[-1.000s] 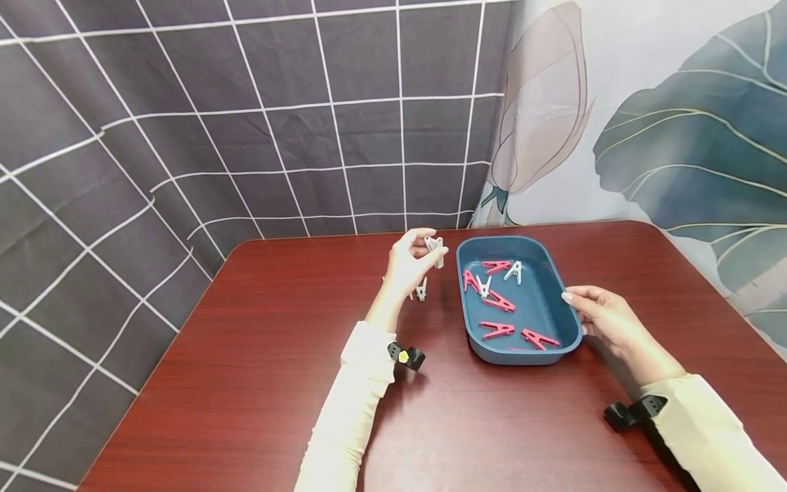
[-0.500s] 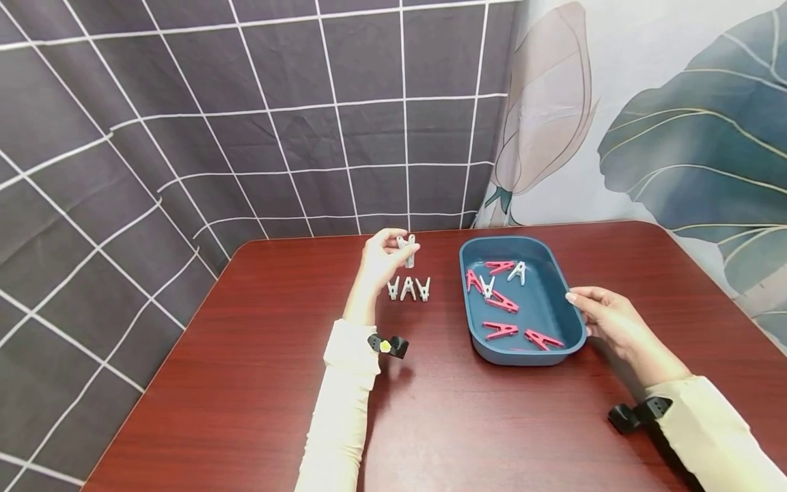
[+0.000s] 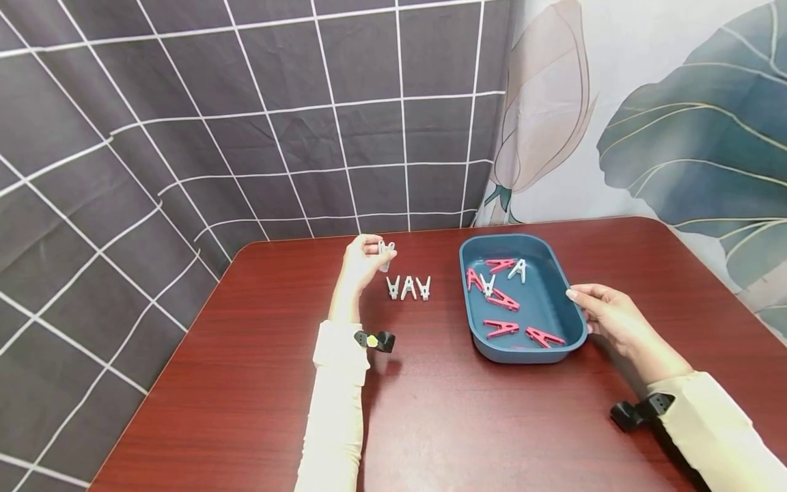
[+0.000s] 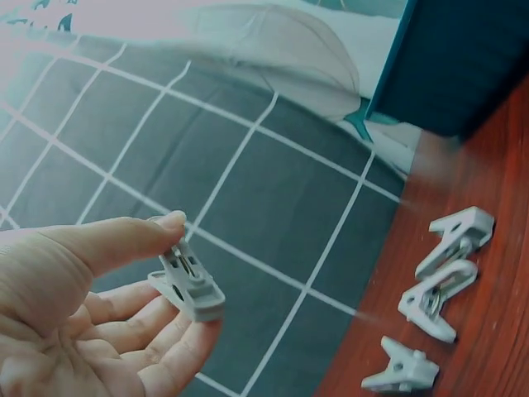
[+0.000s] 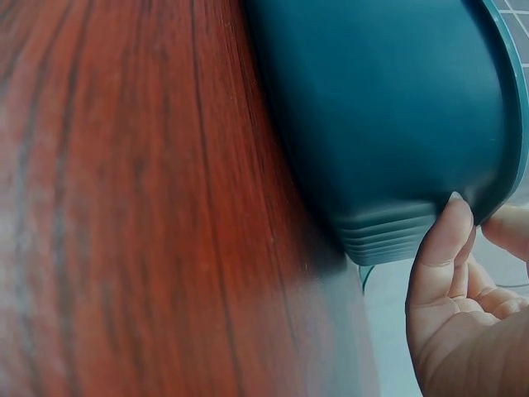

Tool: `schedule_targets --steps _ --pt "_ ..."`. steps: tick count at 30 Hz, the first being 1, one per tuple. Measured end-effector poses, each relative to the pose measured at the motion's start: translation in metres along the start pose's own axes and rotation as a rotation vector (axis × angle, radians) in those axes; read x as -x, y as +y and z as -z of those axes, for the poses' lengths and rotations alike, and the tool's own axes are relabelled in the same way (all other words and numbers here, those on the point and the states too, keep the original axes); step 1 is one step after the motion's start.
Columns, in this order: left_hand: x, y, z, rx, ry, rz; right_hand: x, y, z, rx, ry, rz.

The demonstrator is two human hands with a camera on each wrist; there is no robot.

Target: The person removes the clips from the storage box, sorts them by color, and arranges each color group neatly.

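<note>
In the head view my left hand pinches a white plastic clothespin between thumb and fingers, above the table near its back edge. The left wrist view shows that clothespin with its metal spring, the thumb at its handle end. Just to the right and nearer me, three white clothespins lie side by side in a row on the table. My right hand grips the right rim of a blue plastic bin. Inside it lie several red clothespins and two white ones.
Everything stands on a dark red wooden table. A grey cloth with white grid lines hangs behind and to the left. At the back right hangs a floral cloth.
My left hand has moved left with the clothespin, from beside the bin to left of the row, which now shows fully. The right hand keeps its grip on the rim.
</note>
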State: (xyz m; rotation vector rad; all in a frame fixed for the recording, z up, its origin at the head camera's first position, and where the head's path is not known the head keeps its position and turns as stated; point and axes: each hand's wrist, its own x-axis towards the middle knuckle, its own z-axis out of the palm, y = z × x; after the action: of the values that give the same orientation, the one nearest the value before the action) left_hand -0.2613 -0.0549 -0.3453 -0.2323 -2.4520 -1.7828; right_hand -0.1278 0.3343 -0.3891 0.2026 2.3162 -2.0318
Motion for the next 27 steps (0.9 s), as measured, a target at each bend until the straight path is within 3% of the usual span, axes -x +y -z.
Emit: schedule_targets --steps 7,14,21,27 --pt "0.0 -0.011 0.009 -0.014 -0.001 0.047 -0.001 -0.001 0.0 -0.004 -0.003 0.001" --pt "-0.002 -0.021 0.01 0.094 -0.05 0.213 -0.002 0.003 0.001 -0.064 -0.019 0.0" --pt "-0.008 -0.036 0.013 0.036 -0.052 0.263 -0.002 0.005 0.003 -0.12 -0.037 -0.002" --pt "-0.01 -0.045 0.014 0.177 -0.017 0.317 -0.002 0.004 0.003 -0.133 -0.044 -0.005"
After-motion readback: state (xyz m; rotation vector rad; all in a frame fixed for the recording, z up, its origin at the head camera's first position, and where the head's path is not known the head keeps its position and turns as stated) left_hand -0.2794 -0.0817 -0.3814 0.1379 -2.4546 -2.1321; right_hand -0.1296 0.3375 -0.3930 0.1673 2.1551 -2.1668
